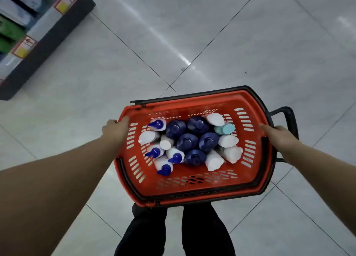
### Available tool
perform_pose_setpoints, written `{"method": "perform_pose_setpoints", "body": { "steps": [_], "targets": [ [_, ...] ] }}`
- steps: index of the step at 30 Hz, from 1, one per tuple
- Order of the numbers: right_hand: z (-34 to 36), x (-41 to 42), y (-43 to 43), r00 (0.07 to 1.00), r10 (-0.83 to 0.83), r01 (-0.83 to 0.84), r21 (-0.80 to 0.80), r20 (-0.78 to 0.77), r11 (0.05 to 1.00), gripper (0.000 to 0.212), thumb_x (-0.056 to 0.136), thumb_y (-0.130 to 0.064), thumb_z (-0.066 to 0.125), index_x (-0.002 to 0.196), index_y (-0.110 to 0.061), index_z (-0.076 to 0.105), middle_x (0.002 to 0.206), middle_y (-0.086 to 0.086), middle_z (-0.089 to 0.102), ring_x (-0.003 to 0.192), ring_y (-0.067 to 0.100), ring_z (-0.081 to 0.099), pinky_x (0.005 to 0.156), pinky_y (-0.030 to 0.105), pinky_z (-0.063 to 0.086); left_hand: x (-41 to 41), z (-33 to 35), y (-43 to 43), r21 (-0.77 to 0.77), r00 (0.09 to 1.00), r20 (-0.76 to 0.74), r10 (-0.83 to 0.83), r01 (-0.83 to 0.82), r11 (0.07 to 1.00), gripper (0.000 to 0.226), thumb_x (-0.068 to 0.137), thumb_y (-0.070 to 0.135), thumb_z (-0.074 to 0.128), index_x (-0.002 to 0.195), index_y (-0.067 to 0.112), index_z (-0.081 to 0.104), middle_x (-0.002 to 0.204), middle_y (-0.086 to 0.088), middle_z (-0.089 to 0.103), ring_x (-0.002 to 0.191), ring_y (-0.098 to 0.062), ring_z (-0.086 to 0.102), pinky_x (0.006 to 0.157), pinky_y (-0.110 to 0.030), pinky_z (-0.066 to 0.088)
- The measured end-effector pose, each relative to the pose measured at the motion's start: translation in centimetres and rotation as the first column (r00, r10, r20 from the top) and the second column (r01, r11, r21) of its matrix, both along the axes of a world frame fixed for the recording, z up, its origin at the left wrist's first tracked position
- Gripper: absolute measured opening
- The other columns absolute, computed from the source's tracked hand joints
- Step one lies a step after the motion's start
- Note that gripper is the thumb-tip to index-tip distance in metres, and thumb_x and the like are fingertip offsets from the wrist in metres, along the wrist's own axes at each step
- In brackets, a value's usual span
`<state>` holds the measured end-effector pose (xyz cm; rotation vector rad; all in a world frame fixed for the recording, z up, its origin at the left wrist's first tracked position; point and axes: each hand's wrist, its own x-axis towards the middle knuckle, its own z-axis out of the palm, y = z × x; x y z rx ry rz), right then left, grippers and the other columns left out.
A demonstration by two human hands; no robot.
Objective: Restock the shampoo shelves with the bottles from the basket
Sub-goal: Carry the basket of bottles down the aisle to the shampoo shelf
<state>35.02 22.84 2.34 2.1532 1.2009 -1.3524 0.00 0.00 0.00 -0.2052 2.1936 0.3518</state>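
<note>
A red plastic basket (pixel 194 192) with black handles hangs in front of me above the floor. My left hand (pixel 115 129) grips its left rim and my right hand (pixel 279 137) grips its right rim. Inside stand several bottles: dark blue ones (pixel 187 142) in the middle, white ones with blue caps (pixel 174 155) on the left, plain white ones (pixel 230 153) on the right and one teal bottle (pixel 225 129) at the far right. A store shelf (pixel 38 41) with price tags runs along the upper left.
The floor is pale glossy tile (pixel 212 34) with dark grout lines, open ahead and to the right. The shelf's dark base (pixel 48 49) juts out at the left. My legs in dark trousers (pixel 173 234) are below the basket.
</note>
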Motion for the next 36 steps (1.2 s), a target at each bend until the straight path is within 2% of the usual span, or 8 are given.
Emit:
{"method": "perform_pose_setpoints", "body": {
  "steps": [2,4,10,17,21,24,28,36],
  "targets": [
    [-0.3,-0.1,0.0,1.0,-0.007,0.007,0.028,-0.009,1.0,0.06,0.095,-0.049,0.053,0.136,-0.007,0.046,0.111,0.013,0.061,0.082,0.028,0.06,0.076,0.041,0.048,0.5,1.0,0.0,0.07,0.996,0.042,0.075,-0.077,0.995,0.064,0.082,0.059,0.05,0.116,0.006,0.06,0.104,-0.014,0.069,0.085,-0.033,0.068,0.085,-0.051,0.055],
    [-0.4,0.2,-0.1,0.999,-0.036,0.036,0.014,-0.021,0.999,0.06,0.093,-0.049,0.057,0.135,-0.008,0.048,0.111,0.013,0.061,0.087,0.031,0.062,0.081,0.046,0.05,1.0,1.7,-0.5,0.1,0.988,0.106,0.116,-0.127,0.987,0.054,0.087,0.054,0.054,0.109,0.006,0.061,0.1,-0.012,0.069,0.078,-0.028,0.067,0.085,-0.047,0.055],
    [0.0,0.8,-1.1,0.998,-0.046,0.043,-0.057,-0.048,0.997,0.062,0.09,-0.041,0.065,0.138,-0.007,0.044,0.107,0.01,0.061,0.08,0.025,0.061,0.078,0.046,0.05,2.0,2.0,-3.3,0.07,0.96,0.224,0.168,-0.188,0.98,0.046,0.085,0.04,0.068,0.114,0.007,0.054,0.103,-0.011,0.062,0.072,-0.022,0.059,0.077,-0.041,0.047],
    [0.1,0.3,-1.0,1.0,-0.016,0.014,-0.098,-0.027,0.995,0.066,0.086,-0.04,0.071,0.138,-0.008,0.045,0.11,0.013,0.064,0.093,0.035,0.063,0.084,0.05,0.052,0.0,1.8,-4.9,0.048,0.925,0.368,0.098,-0.124,0.991,0.065,0.081,0.041,0.072,0.13,0.008,0.046,0.122,-0.011,0.063,0.112,-0.03,0.059,0.102,-0.053,0.044],
    [0.2,0.1,-1.9,1.0,-0.01,0.009,-0.096,-0.018,0.995,0.067,0.083,-0.038,0.075,0.135,-0.005,0.049,0.099,0.011,0.064,0.087,0.033,0.064,0.088,0.052,0.053,-0.3,1.6,-5.7,0.057,0.934,0.348,0.084,-0.11,0.992,0.058,0.083,0.034,0.072,0.128,0.009,0.045,0.122,-0.012,0.061,0.112,-0.032,0.059,0.102,-0.053,0.045],
    [0.6,-0.3,-3.1,1.0,0.0,-0.001,-0.074,-0.011,0.997,0.065,0.083,-0.039,0.074,0.133,-0.005,0.051,0.101,0.013,0.066,0.094,0.038,0.065,0.092,0.057,0.053,-0.8,1.7,-7.5,0.054,0.939,0.33,0.097,-0.121,0.991,0.051,0.085,0.032,0.071,0.123,0.009,0.046,0.118,-0.012,0.061,0.111,-0.033,0.059,0.1,-0.054,0.046],
    [2.4,-2.6,-3.8,0.998,0.05,-0.05,-0.012,-0.035,0.999,0.06,0.084,-0.042,0.072,0.131,-0.009,0.052,0.105,0.013,0.066,0.098,0.041,0.065,0.091,0.057,0.053,-2.2,2.8,-10.1,0.049,0.953,0.278,0.117,-0.136,0.99,0.031,0.096,0.023,0.056,0.121,0.006,0.049,0.115,-0.014,0.063,0.104,-0.031,0.062,0.087,-0.046,0.052],
    [9.3,-8.4,-6.1,0.972,0.23,-0.229,0.028,-0.047,0.973,0.055,0.084,-0.041,0.073,0.128,-0.012,0.055,0.112,0.015,0.068,0.099,0.041,0.065,0.091,0.062,0.052,-3.5,10.3,-18.0,0.07,0.927,0.298,0.229,-0.26,0.963,0.034,0.097,0.028,0.054,0.122,0.006,0.05,0.11,-0.012,0.067,0.099,-0.028,0.066,0.087,-0.045,0.055]
  ]
}}
